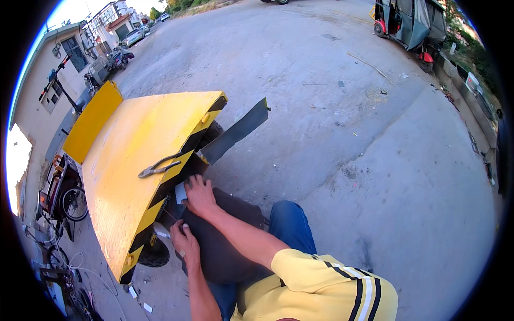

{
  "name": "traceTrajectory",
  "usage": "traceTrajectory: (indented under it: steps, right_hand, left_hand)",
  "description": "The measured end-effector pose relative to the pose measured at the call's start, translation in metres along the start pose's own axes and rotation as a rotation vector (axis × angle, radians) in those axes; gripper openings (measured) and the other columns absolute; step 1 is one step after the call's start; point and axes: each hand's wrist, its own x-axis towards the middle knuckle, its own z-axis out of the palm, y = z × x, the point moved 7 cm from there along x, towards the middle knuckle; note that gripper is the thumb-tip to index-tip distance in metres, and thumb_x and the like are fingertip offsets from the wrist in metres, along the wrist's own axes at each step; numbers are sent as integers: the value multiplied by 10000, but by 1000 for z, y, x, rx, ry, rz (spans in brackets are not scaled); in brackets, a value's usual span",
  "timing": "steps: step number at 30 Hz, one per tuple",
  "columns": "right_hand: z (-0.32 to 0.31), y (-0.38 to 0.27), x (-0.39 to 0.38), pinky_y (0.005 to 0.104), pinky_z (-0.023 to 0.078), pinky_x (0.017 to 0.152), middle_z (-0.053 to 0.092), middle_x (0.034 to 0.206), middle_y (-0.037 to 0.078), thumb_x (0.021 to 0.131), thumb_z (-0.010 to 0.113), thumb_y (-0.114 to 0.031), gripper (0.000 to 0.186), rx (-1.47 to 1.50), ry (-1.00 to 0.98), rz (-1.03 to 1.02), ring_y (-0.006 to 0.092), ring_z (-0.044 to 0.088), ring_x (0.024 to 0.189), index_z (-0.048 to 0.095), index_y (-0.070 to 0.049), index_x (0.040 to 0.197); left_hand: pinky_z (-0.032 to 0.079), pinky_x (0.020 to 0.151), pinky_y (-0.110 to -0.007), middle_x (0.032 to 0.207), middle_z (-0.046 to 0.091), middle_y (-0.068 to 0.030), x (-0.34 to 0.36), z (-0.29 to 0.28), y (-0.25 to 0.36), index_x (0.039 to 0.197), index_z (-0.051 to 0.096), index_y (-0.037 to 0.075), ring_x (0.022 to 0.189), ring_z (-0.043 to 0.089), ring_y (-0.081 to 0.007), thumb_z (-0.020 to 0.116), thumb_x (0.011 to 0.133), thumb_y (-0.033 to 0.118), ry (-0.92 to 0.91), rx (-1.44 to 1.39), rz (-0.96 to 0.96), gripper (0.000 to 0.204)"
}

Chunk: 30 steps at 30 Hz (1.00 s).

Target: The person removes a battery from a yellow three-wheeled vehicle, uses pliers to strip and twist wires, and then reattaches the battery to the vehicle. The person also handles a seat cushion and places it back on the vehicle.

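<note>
A yellow flatbed cart (144,123) with black-and-yellow striped edging stands at my left. Beneath its near edge, my left hand (185,244) is closed, thumb against fingers, on a thin dark rod (169,213) that runs in toward the underside. A little farther off, my right hand (200,196) has its fingers bent over a small pale, flat piece (181,193) by the cart's edge. On the platform rests a pair of pliers (159,168), its handles apart. Shadow and my hands hide most of the underside.
A dark grey flap (235,134) juts from the cart's far corner, and a black tyre (154,253) shows below its near end. Dark brown material (222,238) lies by my knees. Bikes (74,203) stand at left; a covered three-wheeler (412,24) is parked far right.
</note>
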Motion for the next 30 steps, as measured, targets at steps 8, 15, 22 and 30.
traceTrajectory:
  steps: [8,15,22,30]
  right_hand:
    - [9,-10,2,521,454,1019,607,1302,143,882,810,-418,490,256,88,9,358,521,1319,745,-66,1216]
    - [-4,5,-1,485,499,907,659,1106,103,846,827,-441,412,291,164,-111,336,598,1083,782,-90,1056]
    - [-28,-22,-15,405,479,729,609,866,58,837,810,-380,298,376,355,-184,253,648,886,699,-104,824]
    - [-25,-17,-5,371,448,681,583,870,51,793,703,-183,97,212,415,-36,230,604,886,699,-104,849]
  left_hand:
    - [485,1037,-428,1212,684,-192,1,-10,-16,1246,669,-42,1146,650,-352,529,1064,101,2,-117,-42,270]
    - [519,944,-341,1095,731,-133,7,1,-20,1273,700,-1,1011,670,-209,557,1106,173,11,-158,-114,281]
    - [490,1005,-325,1225,673,-113,-10,-20,-26,1357,599,-43,1107,613,-169,584,1104,173,56,-184,-220,333]
    - [473,1006,-297,1349,607,-119,-1,-11,-32,1518,427,-38,1153,588,-158,569,1121,185,31,-268,-255,478]
